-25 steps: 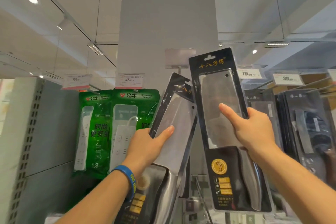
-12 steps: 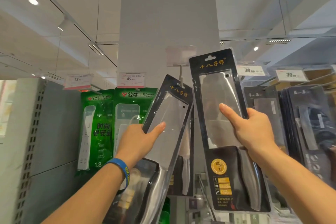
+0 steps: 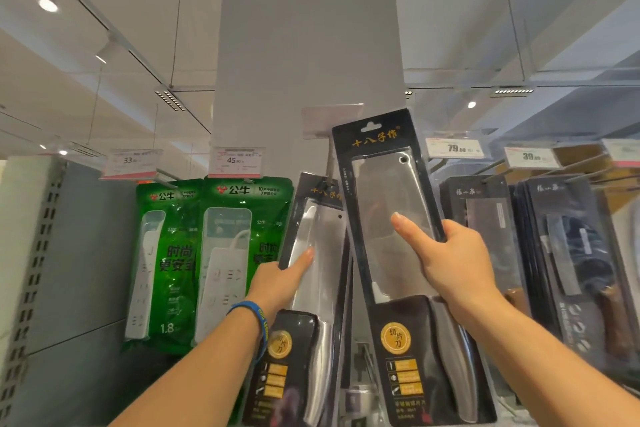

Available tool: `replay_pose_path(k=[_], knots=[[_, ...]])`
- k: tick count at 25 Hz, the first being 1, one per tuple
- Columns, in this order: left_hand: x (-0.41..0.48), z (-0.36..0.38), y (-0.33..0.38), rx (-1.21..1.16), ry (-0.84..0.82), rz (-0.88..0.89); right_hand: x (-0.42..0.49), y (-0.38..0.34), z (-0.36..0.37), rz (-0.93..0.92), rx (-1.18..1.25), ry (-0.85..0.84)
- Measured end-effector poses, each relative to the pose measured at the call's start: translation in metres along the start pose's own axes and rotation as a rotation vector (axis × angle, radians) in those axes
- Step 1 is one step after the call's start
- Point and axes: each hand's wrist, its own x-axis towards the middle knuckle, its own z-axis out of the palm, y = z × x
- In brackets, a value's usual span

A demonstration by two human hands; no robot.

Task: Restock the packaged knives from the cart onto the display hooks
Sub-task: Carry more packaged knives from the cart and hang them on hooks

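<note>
Tight squeeze between the hands: the cleaver pack [image 3: 398, 253] gripped by the right hand [image 3: 453, 263] runs edge to edge with the second cleaver pack [image 3: 318, 253] held in the left hand [image 3: 280, 282], and no gap shows. Just right of the right hand, dark knife packs [image 3: 485, 236] hang crowded under price tags [image 3: 453, 148]. Just left of the left hand hang green power-strip packs [image 3: 228, 253]. Behind and above the hands, the grey pillar [image 3: 308, 28] blocks the way; there's open air on either side of it.

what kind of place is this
Most likely a shop, in a housewares aisle. Price tags stand above rows of hanging goods. Green power strip packs hang on the left. There are also packaged knives, two held up and more hanging on the right.
</note>
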Motion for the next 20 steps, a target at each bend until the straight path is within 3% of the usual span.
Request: replay_pose_path(k=[3,7,9,14,17,20], knots=[[0.005,0.015,0.001,0.056,-0.087,-0.101,-0.006,-0.002,-0.004,0.005,-0.016,0.021],[0.008,0.019,0.004,0.481,-0.045,-0.083,-0.011,-0.005,-0.014,-0.012,-0.046,0.043],[0.006,0.022,0.017,0.583,0.101,0.102,-0.012,-0.005,-0.018,-0.035,-0.049,0.050],[-0.015,-0.009,0.107,0.247,0.371,0.706,-0.010,0.001,-0.010,0.001,-0.012,-0.011],[-0.018,-0.038,0.168,0.546,0.472,0.960,-0.016,0.001,0.000,0.018,0.009,-0.026],[-0.018,-0.052,0.201,0.909,0.423,1.000,-0.023,0.001,0.008,0.031,0.008,-0.062]])
